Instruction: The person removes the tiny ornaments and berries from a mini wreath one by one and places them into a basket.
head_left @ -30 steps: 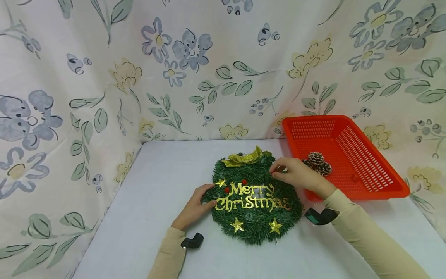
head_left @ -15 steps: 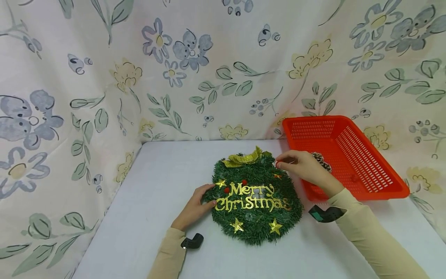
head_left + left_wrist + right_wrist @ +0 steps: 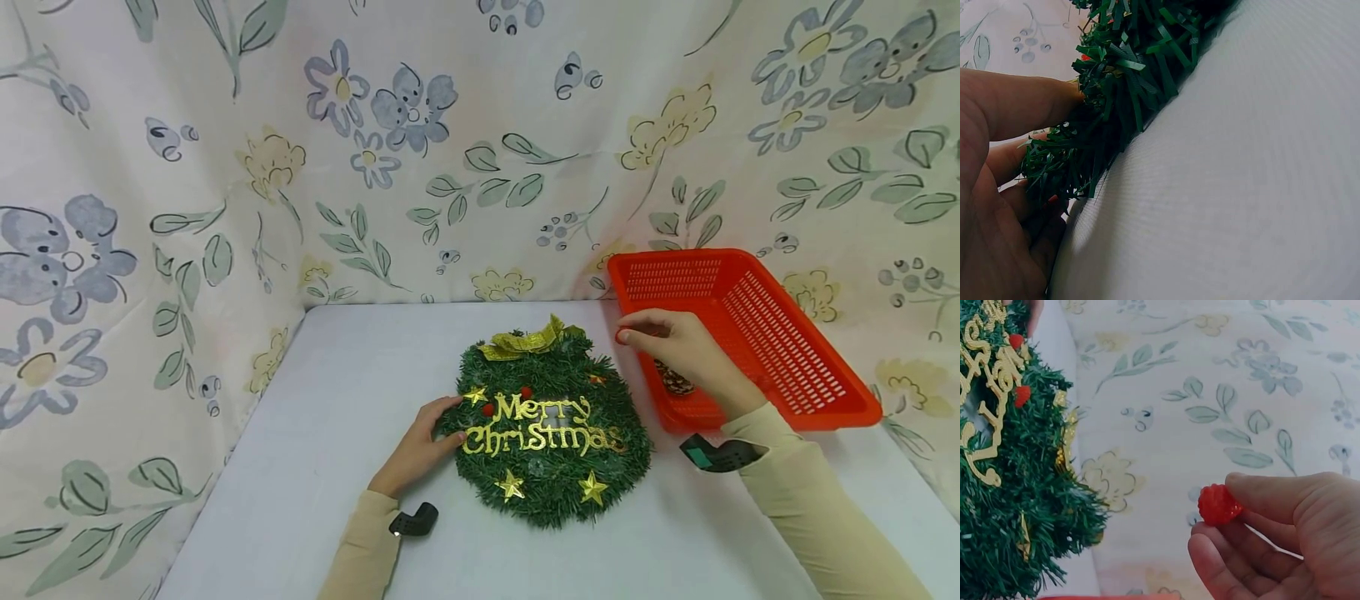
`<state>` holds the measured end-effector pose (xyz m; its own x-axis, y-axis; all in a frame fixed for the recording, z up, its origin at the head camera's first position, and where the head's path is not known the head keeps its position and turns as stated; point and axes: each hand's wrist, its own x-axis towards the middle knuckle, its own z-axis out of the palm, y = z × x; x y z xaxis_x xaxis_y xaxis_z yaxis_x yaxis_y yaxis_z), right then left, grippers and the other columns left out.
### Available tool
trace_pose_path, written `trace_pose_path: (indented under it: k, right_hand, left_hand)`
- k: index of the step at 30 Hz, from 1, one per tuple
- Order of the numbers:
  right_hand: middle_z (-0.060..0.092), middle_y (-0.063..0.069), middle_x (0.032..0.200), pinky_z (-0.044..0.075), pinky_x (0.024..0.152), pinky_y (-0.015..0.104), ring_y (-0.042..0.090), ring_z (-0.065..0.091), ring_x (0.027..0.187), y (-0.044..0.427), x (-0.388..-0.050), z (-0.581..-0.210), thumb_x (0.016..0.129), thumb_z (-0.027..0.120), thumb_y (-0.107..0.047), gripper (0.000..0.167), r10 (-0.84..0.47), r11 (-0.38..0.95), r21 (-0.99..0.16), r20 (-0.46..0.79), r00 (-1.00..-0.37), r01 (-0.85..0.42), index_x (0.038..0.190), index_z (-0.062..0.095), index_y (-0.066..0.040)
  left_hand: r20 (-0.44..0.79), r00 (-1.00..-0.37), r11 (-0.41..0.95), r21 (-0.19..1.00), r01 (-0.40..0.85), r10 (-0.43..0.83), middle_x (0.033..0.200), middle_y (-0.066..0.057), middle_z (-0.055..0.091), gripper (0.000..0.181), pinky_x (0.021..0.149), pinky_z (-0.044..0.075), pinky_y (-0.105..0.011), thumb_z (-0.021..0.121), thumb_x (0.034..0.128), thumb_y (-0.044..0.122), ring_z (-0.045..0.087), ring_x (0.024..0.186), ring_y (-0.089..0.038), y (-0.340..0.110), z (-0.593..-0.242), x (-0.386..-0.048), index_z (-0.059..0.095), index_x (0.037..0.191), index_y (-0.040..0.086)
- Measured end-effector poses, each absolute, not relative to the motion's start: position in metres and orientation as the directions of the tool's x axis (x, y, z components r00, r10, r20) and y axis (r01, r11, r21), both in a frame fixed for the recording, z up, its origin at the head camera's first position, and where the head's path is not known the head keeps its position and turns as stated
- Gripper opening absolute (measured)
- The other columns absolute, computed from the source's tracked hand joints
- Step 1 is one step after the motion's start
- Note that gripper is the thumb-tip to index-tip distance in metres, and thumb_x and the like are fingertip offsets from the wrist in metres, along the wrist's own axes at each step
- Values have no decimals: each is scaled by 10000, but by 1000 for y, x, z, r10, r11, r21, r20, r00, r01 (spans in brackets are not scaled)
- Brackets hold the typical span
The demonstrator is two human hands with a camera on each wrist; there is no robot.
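A green tinsel wreath (image 3: 551,487) lies on the table, carrying gold "Merry Christmas" lettering (image 3: 540,436), gold stars, a gold bow (image 3: 525,342) and two small red berries (image 3: 1022,395). My left hand (image 3: 420,446) holds the wreath's left edge; in the left wrist view its thumb and fingers (image 3: 1007,159) lie around the tinsel. Between thumb and fingers my right hand (image 3: 678,350) pinches a bumpy red berry (image 3: 1219,504), raised over the near-left part of the red basket (image 3: 817,333). That berry is mostly covered in the head view.
Inside the basket lie pine cones (image 3: 675,382), partly hidden behind my right hand. The basket stands at the table's right rear, against a floral curtain (image 3: 480,167). White table surface (image 3: 360,367) extends left of the wreath.
My right hand has moved right and slightly back, from above the wreath to above the basket, with the red berry in its fingers. The left hand and wreath have stayed put.
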<state>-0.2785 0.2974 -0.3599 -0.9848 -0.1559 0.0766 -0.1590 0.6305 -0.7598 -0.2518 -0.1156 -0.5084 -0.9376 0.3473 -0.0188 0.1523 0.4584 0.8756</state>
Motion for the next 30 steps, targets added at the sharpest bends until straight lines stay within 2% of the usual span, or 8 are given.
trace_pose_path:
  k: [7, 14, 24, 30]
  right_hand:
    - [736, 44, 1124, 573, 783, 213, 78, 662, 945, 306, -277, -356, 975, 669, -435, 394, -115, 607, -784, 76, -990, -131, 1248, 701, -154]
    - [740, 98, 1092, 571, 752, 216, 143, 703, 924, 311, -277, -353, 990, 660, -386, 397, -113, 594, -793, 86, -990, -137, 1268, 678, -103]
    - [746, -79, 1051, 566, 765, 211, 11, 670, 909, 324, -278, -352, 980, 670, -405, 382, -93, 597, -791, 98, -991, -135, 1250, 683, -136]
    - [717, -152, 1035, 545, 750, 180, 26, 654, 911, 334, -279, -352, 984, 668, -389, 381, -78, 612, -779, 112, -991, -136, 1259, 678, -126]
  left_hand:
    - [-19, -937, 455, 877, 152, 349, 1625, -106, 325, 610, 1238, 256, -602, 689, 974, 254, 266, 1538, -337, -116, -509, -252, 438, 1531, 249]
    - [-2, -937, 457, 873, 168, 349, 1617, -136, 332, 607, 1220, 267, -628, 686, 977, 246, 273, 1527, -373, -116, -511, -252, 440, 1532, 222]
    - [-4, -935, 441, 883, 162, 353, 1620, -128, 334, 597, 1228, 258, -619, 693, 976, 223, 269, 1530, -361, -115, -510, -253, 454, 1524, 216]
    - [-5, -934, 442, 882, 164, 356, 1630, -133, 318, 602, 1239, 245, -609, 691, 977, 226, 252, 1538, -360, -116, -510, -254, 448, 1528, 215]
